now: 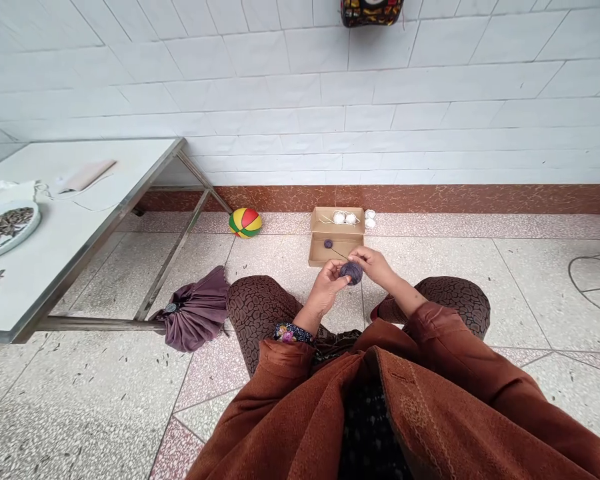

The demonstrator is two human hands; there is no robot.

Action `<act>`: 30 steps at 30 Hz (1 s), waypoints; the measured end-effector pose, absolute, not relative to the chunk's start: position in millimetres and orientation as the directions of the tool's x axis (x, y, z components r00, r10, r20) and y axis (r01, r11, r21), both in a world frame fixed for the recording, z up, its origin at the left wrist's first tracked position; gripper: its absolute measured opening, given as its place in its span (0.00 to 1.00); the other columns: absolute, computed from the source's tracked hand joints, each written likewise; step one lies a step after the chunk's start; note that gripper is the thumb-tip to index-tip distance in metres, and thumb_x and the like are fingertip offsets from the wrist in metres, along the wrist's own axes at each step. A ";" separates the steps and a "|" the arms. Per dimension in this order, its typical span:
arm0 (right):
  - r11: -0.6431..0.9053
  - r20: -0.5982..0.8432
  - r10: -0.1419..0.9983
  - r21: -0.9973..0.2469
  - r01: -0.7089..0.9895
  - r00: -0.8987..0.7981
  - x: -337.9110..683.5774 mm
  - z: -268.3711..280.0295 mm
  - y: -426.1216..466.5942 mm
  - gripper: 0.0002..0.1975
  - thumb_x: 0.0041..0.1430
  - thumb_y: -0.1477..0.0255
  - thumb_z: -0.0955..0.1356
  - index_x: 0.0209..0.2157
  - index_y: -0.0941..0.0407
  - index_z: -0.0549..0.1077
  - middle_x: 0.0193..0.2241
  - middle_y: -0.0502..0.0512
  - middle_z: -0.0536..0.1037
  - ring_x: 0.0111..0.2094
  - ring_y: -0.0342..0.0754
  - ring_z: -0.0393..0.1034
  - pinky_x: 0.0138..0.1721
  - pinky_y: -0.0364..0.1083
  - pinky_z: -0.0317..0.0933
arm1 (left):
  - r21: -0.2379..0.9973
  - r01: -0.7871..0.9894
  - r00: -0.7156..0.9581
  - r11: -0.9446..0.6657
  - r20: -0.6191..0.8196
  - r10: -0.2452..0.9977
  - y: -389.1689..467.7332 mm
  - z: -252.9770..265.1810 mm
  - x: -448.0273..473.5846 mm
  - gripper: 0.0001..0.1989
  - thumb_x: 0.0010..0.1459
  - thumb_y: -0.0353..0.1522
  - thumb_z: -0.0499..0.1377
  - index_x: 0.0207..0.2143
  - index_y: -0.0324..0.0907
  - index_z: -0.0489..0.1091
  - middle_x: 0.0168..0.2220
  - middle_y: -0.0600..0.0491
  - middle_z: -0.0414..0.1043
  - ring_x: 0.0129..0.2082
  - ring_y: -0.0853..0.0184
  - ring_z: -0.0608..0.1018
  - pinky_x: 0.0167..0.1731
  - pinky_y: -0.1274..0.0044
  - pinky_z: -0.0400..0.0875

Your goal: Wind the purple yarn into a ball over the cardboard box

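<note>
The left hand [329,288] curls around a dark purple yarn ball [351,273], with its thumb on top, maybe so the ball does not slip. The right hand [373,263] is just beside it, finger and thumb close together on a thin thread [339,253], maybe to keep it straight.

At the far left, a table [75,247] has a plate [36,223] of small dark bits; its rim likely stops spills. What looks like a folded purple umbrella [197,310] is by the table leg. Next, a bright ball [245,223] sits on the floor. Then comes an open box [317,255]. A small purple ball [329,244] is in its near part, where the sides probably stop it rolling off. White balls [345,217] sit in the far part, and outer white balls [370,219] are just outside, to the right.
</note>
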State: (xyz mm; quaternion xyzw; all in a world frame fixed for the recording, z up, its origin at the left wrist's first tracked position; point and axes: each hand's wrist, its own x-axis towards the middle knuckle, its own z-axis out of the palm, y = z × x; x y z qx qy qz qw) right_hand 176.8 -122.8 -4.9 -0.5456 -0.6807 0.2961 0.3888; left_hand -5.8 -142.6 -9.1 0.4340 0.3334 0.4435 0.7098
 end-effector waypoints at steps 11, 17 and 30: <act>0.339 0.180 0.911 -0.838 0.427 -0.370 167.3 -6.0 -175.4 0.16 0.69 0.57 0.64 0.35 0.52 0.77 0.32 0.55 0.79 0.35 0.50 0.72 0.41 0.48 0.66 | 0.982 -0.138 0.168 0.131 -0.107 0.980 -130.9 -26.2 -16.2 0.22 0.43 0.33 0.71 0.41 0.43 0.68 0.40 0.52 0.75 0.39 0.67 0.76 0.43 0.74 0.70; 0.325 0.260 0.944 -0.834 0.446 -0.201 181.4 15.2 -129.9 0.15 0.66 0.57 0.67 0.32 0.52 0.77 0.32 0.55 0.78 0.36 0.51 0.71 0.42 0.49 0.64 | 0.987 -0.067 0.411 0.149 -0.109 0.905 -140.1 -18.5 -15.9 0.21 0.42 0.32 0.70 0.41 0.43 0.69 0.34 0.55 0.73 0.34 0.69 0.74 0.37 0.77 0.68; 0.283 0.131 0.927 -0.858 0.429 -0.350 160.4 -40.6 -178.9 0.17 0.67 0.56 0.66 0.31 0.53 0.75 0.30 0.53 0.78 0.33 0.49 0.72 0.41 0.48 0.67 | 0.953 -0.250 0.145 0.171 -0.138 0.980 -131.8 -27.1 -14.2 0.23 0.43 0.37 0.71 0.41 0.44 0.68 0.40 0.53 0.75 0.40 0.66 0.76 0.45 0.73 0.70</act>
